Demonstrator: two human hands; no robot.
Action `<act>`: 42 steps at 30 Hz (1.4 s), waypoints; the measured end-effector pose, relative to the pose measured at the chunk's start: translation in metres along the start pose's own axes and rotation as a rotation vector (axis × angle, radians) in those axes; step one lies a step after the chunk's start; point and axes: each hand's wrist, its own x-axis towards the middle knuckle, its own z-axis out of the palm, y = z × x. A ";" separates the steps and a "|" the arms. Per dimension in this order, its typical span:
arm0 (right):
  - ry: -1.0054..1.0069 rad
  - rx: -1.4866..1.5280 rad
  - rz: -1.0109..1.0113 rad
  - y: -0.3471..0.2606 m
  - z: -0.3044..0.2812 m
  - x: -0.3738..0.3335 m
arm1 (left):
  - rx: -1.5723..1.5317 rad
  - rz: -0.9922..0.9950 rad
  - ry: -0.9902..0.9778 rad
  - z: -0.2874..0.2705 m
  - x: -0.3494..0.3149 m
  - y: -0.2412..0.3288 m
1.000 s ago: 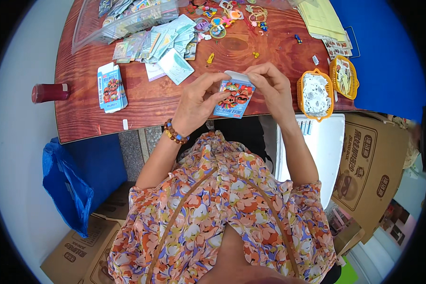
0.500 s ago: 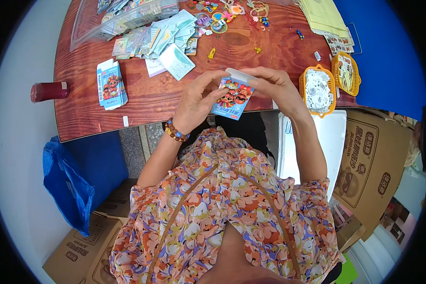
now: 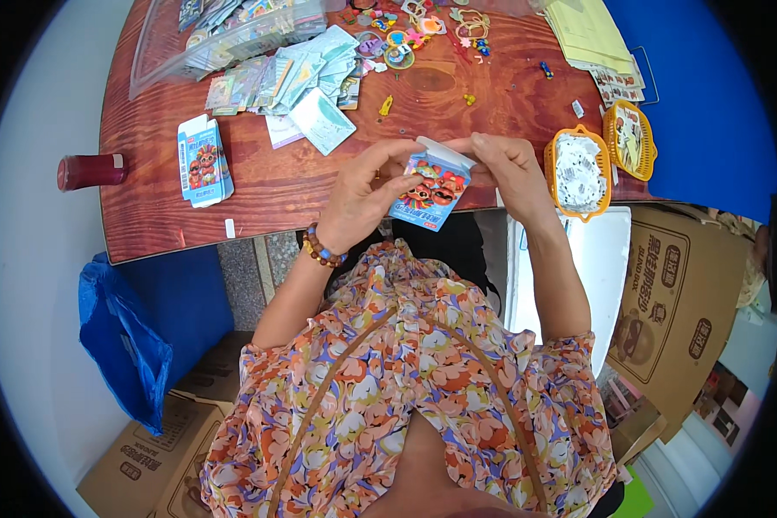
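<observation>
Just past the table's near edge, my left hand point(image 3: 358, 192) grips a small blue cardboard box point(image 3: 432, 190) printed with colourful cartoon figures. The thumb lies across its printed front and the fingers go behind it. At its upper end a white flap point(image 3: 446, 154) stands out. My right hand point(image 3: 511, 168) is closed at the flap's right corner, its fingertips partly hidden behind the box. On the table to the left lies a stack of similar blue boxes point(image 3: 205, 164), the top one with its flap up.
Loose cards point(image 3: 311, 78) lie in a pile before a clear plastic bin point(image 3: 160, 65). Small toys point(image 3: 397, 47) are scattered at the back. Yellow baskets point(image 3: 580, 217) with packets and papers stand right. A dark red bottle point(image 3: 92, 172) juts past the left edge; a blue bag point(image 3: 121, 345) hangs below.
The box has come slightly down toward me and tilted, its top flap showing more openly. My right thumb has left the flap's face, and that hand has shifted a little to the right.
</observation>
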 end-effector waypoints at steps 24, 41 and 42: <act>0.091 -0.631 -0.081 0.009 0.011 -0.001 | 0.047 -0.065 0.039 0.004 0.002 -0.007; 0.036 -0.588 -0.229 0.019 0.004 -0.014 | 0.131 -0.063 0.021 0.007 -0.002 -0.018; 0.037 -0.592 -0.229 0.023 0.003 -0.016 | 0.051 -0.103 0.051 0.008 -0.001 -0.017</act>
